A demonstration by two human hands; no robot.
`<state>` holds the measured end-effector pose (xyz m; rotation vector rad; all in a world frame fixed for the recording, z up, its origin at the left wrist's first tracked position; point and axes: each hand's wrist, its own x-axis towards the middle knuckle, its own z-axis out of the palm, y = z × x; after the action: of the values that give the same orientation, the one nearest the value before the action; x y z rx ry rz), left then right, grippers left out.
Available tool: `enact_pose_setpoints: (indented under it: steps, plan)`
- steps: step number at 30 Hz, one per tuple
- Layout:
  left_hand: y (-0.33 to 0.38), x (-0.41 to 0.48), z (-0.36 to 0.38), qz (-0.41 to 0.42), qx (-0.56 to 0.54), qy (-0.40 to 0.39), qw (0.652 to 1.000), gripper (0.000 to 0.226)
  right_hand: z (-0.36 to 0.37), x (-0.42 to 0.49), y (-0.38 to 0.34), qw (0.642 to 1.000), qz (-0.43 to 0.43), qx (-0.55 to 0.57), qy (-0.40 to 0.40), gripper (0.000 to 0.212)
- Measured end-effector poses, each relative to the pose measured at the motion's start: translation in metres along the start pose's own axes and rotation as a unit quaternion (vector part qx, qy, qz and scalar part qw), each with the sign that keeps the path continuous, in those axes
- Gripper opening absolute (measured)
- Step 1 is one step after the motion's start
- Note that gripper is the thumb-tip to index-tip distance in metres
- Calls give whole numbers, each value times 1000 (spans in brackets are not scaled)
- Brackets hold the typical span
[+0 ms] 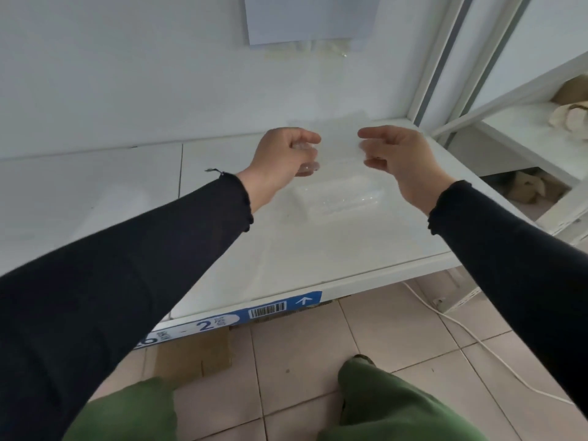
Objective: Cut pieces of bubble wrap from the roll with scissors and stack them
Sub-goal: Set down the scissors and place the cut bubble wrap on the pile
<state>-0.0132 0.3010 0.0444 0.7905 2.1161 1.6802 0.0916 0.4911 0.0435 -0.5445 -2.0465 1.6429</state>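
Pinching one clear bubble-wrap piece point(340, 140), left hand point(280, 155) and right hand point(401, 158) hold it over seemingly one stack point(340, 198).

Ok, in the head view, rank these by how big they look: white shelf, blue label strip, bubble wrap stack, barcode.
1. white shelf
2. blue label strip and bubble wrap stack: about alike; the strip is longer, thinner, and nearer the camera
3. barcode, smallest
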Motion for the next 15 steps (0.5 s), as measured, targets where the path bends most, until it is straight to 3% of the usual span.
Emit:
enact_pose_setpoints:
  steps: [5,15]
  plan:
    - [-21,25,26,-11,120,-22,992,28,-27,23,25,993,11,-113,-24,23]
    - [-62,27,40,-35,168,-13,985,30,-24,35,68,972,5,-226,-58,20]
